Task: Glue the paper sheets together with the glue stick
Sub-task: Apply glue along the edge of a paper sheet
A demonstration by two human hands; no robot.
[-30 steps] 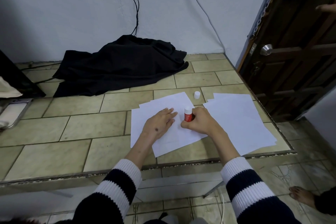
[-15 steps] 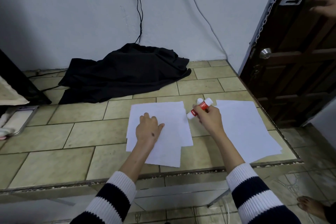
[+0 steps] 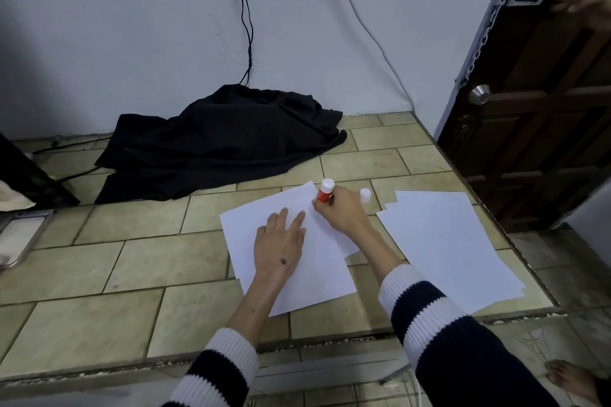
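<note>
Two bare hands over a beige tiled counter (image 3: 139, 261). Far left, against the counter's left edge, a metal tray (image 3: 20, 235), partly cut off. Behind, along the back edge by the wall, a crumpled black cloth (image 3: 218, 142). Near the front edge, a loose stack of white paper sheets (image 3: 317, 268), pressed flat by the left hand (image 3: 279, 246), fingers straight and spread. At that stack's far right corner, the right hand (image 3: 344, 211), fingers curled round a red glue stick with white base (image 3: 325, 191), held upright, tip down on the paper. Just beside, a small white cap (image 3: 365, 195) standing on the tiles. Toward the right edge, a second pile of white sheets (image 3: 449, 248), untouched.
</note>
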